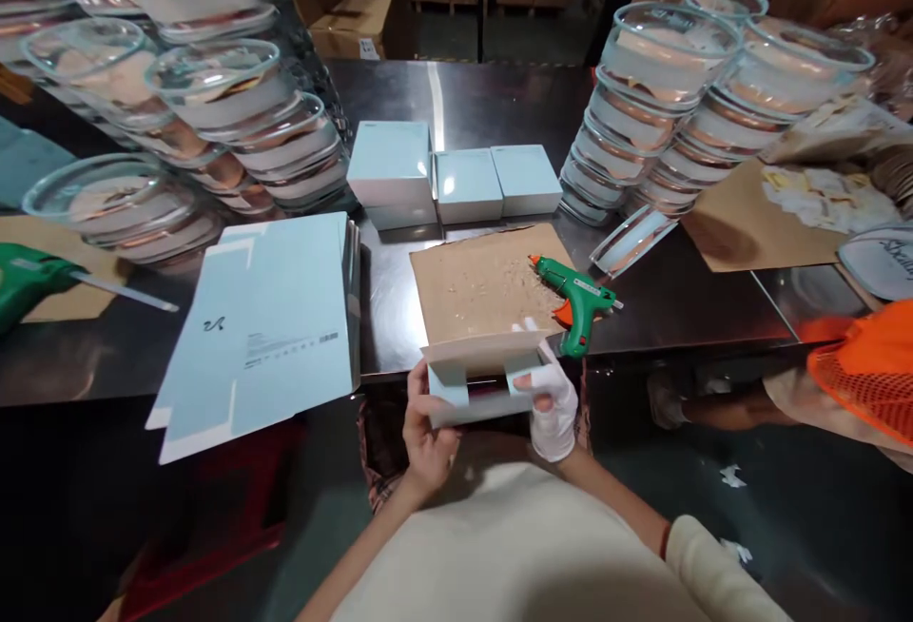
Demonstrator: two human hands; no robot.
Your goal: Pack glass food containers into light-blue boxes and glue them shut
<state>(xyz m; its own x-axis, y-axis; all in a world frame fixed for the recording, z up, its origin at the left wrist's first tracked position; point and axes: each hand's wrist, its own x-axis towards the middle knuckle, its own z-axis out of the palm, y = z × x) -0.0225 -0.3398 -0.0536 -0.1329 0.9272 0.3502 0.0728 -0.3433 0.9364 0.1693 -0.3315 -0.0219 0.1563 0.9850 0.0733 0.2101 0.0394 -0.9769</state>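
A partly folded light-blue and white cardboard box [489, 405] is between my hands, in front of the table's edge. My bare left hand [426, 422] grips its left end, thumb on the near side. My right hand [553, 405], in a white glove with bare fingertips showing, closes round its right end. Just beyond lies a brown cardboard sheet [471, 284] scattered with small glue bits. On that sheet's right side rests a green glue gun [581, 299] with an orange trigger and nozzle. To the left is a stack of flat light-blue box blanks [285, 308].
Folded boxes [467, 186] stand at the back of the steel table [499, 94]. Tall stacks of clear round containers rise left [214, 80] and right [634, 108]. Another green glue gun [35, 280] lies far left. A person in an orange vest [870, 370] is at right.
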